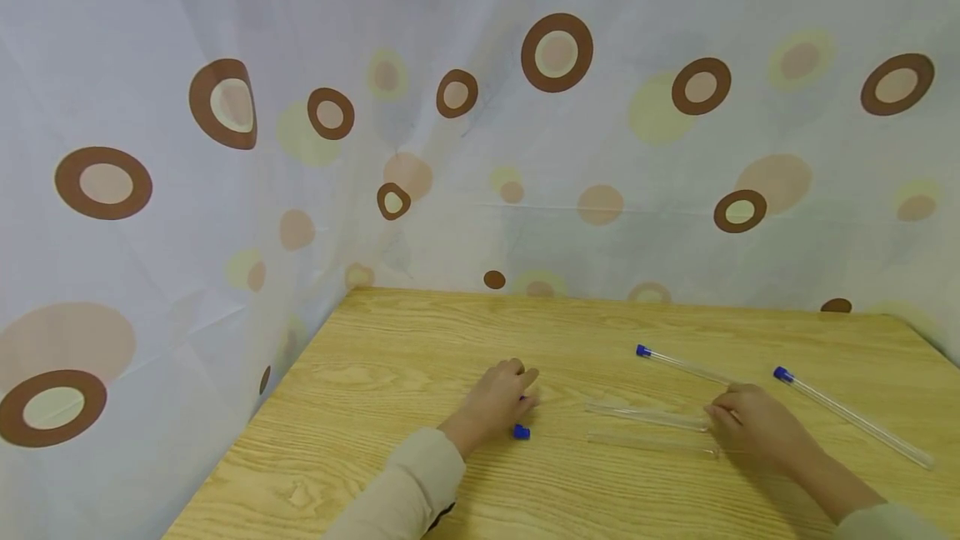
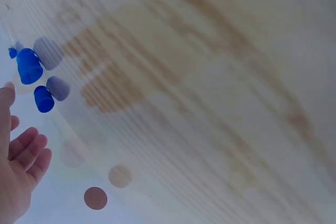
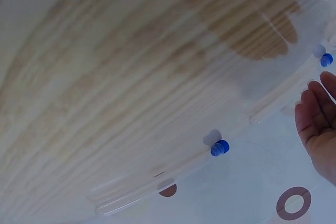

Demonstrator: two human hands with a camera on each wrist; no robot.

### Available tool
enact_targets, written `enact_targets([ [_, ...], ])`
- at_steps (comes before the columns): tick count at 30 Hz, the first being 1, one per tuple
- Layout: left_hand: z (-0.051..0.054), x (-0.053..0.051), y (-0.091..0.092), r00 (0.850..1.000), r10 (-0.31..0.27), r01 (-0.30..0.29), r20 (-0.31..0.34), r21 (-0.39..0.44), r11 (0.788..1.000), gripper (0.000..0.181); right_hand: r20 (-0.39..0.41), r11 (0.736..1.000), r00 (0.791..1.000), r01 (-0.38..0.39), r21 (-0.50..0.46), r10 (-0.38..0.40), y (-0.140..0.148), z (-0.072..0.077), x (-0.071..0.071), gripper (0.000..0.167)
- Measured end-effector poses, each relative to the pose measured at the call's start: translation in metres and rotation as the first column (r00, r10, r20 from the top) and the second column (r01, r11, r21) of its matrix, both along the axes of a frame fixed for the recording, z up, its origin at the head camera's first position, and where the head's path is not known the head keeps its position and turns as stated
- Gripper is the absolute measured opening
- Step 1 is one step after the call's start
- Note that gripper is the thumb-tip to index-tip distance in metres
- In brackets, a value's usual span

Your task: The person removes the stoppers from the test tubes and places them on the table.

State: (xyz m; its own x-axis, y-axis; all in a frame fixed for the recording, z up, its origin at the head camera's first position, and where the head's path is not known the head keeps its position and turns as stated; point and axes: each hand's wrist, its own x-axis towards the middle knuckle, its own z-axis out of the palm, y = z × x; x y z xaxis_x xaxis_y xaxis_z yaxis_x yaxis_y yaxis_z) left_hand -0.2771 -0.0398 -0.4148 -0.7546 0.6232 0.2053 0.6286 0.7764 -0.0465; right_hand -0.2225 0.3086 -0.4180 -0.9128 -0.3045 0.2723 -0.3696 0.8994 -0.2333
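My left hand (image 1: 495,402) hovers at a blue cap (image 1: 522,432), its fingers loosely bent and holding nothing. Two blue caps stand out in the left wrist view, a larger one (image 2: 30,66) and a smaller one (image 2: 44,99), both apart from the fingertips. Near the ends of two clear uncapped tubes, an upper tube (image 1: 645,416) and a lower tube (image 1: 652,444), is my right hand (image 1: 768,432). Its fingers look fairly straight in the right wrist view, with nothing between them; whether a fingertip touches a tube end is hard to tell.
Behind the right hand lies one clear tube with a blue cap (image 1: 642,351); another blue-capped tube (image 1: 855,419) lies to its right. Everything rests on a wood-grain table (image 1: 360,373). A white curtain with brown and yellow circles (image 1: 480,148) hangs along the back and left edges.
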Motion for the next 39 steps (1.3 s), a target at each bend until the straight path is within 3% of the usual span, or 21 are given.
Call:
enact_targets([
  [5, 0.000, 0.001, 0.006, 1.000, -0.003, 0.003, 0.026, -0.011, 1.000, 0.046, 0.006, 0.999, 0.999, 0.036, -0.025, -0.036, 0.008, 0.002, 0.002, 0.013],
  [15, 0.002, 0.001, 0.017, 0.998, -0.017, 0.013, -0.054, -0.070, 0.997, 0.045, -0.113, 0.996, 0.990, 0.085, -0.024, -0.087, 0.014, -0.002, 0.005, 0.023],
  [29, 0.007, 0.000, 0.036, 0.998, -0.016, 0.011, -0.064, -0.081, 0.997, 0.042, -0.131, 0.991, 0.982, 0.128, -0.047, -0.133, 0.018, -0.004, 0.003, 0.030],
  [39, 0.010, 0.001, 0.046, 1.000, 0.001, -0.002, -0.004, -0.068, 0.998, 0.043, -0.121, 0.987, 0.980, 0.153, -0.048, -0.158, 0.017, -0.004, -0.005, 0.034],
])
